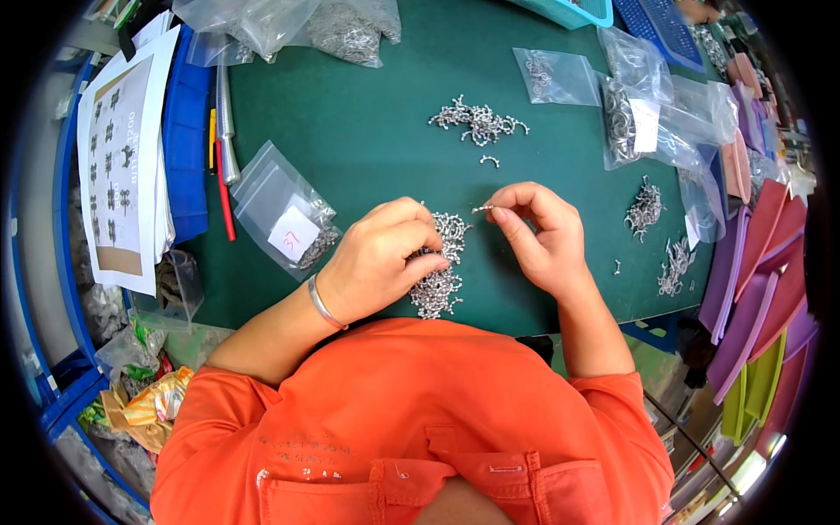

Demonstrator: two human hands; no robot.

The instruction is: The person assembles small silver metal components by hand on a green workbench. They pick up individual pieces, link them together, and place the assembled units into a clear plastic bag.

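Note:
A small silver metal piece [480, 209] is pinched between the thumb and forefinger of my right hand [544, 234], just above the green tabletop. My left hand [382, 254] rests over the left side of a heap of small silver metal pieces [437, 290]. Its fingers are curled in toward the thumb, and whatever they grip cannot be made out. Beyond my hands, one curved silver piece [490, 161] lies alone, and farther off is a loose pile of curved silver pieces [479, 121].
Two small piles of silver parts [645, 210] [675, 267] lie to the right. A labelled clear bag [293, 234] sits left of my hand, near a red pen [224, 197]. More bags [632, 109], a blue bin [185, 140] and coloured trays [744, 306] line the sides.

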